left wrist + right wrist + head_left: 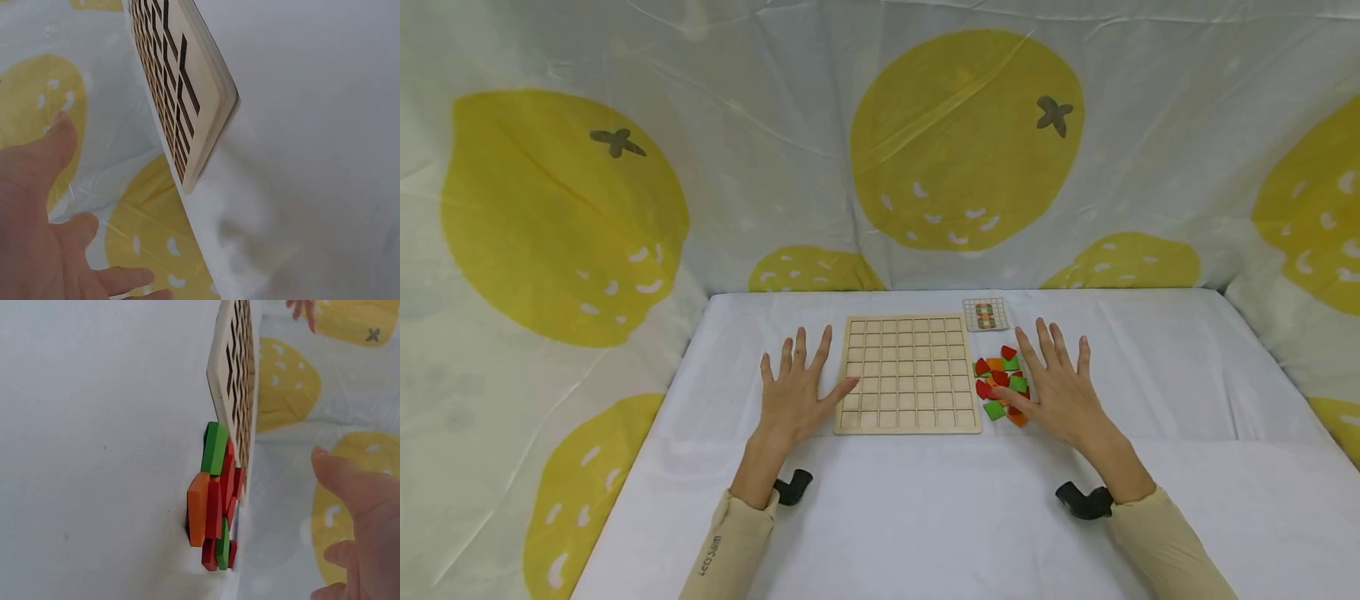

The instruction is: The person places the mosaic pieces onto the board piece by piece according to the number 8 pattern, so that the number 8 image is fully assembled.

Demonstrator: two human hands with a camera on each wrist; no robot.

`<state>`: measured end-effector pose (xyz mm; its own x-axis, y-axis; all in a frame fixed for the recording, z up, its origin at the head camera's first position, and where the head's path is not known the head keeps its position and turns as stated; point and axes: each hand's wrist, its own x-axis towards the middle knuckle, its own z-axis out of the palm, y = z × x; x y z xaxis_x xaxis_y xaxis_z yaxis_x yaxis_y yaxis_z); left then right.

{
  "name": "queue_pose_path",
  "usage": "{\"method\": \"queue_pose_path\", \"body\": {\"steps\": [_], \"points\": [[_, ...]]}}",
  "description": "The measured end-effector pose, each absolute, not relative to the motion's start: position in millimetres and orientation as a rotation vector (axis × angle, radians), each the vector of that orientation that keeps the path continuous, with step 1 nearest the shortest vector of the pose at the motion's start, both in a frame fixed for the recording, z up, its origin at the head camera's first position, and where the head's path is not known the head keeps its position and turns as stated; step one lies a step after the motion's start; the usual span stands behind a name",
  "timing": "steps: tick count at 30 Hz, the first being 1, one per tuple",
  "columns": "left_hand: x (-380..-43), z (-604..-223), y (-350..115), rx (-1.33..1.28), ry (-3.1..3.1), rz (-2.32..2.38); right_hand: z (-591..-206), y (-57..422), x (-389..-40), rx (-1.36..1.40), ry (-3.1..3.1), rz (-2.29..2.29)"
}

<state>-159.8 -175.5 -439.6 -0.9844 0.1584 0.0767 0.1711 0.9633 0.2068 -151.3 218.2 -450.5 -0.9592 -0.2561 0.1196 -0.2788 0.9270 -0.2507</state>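
A wooden grid board with rows of square recesses lies on the white table. My left hand hovers with spread fingers at the board's left side, its thumb overlapping the edge in the head view. On the other side, my right hand is spread over a small heap of red, orange and green pieces, its thumb hiding some of them. From the right wrist view, the flat-sided green piece lies close to the board's corner, beside an orange piece. Neither hand holds anything.
A small pattern card with a printed grid and coloured figure lies behind the heap, near the board's far right corner. Lemon-printed cloth hangs behind and beside the table. Black wrist mounts stick out inward from both wrists.
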Motion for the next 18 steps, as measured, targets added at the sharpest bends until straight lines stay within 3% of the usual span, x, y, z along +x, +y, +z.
{"method": "queue_pose_path", "body": {"steps": [6, 18], "points": [[-160.7, -441.1, -183.1, -0.307, -3.145, -0.266, -453.8, 219.9, -154.1, 0.334, -3.054, 0.488], [-163.4, -441.9, -191.3, -0.376, -3.392, -0.621, -471.6, 227.0, -170.0, 0.092, -3.003, 0.818]]}}
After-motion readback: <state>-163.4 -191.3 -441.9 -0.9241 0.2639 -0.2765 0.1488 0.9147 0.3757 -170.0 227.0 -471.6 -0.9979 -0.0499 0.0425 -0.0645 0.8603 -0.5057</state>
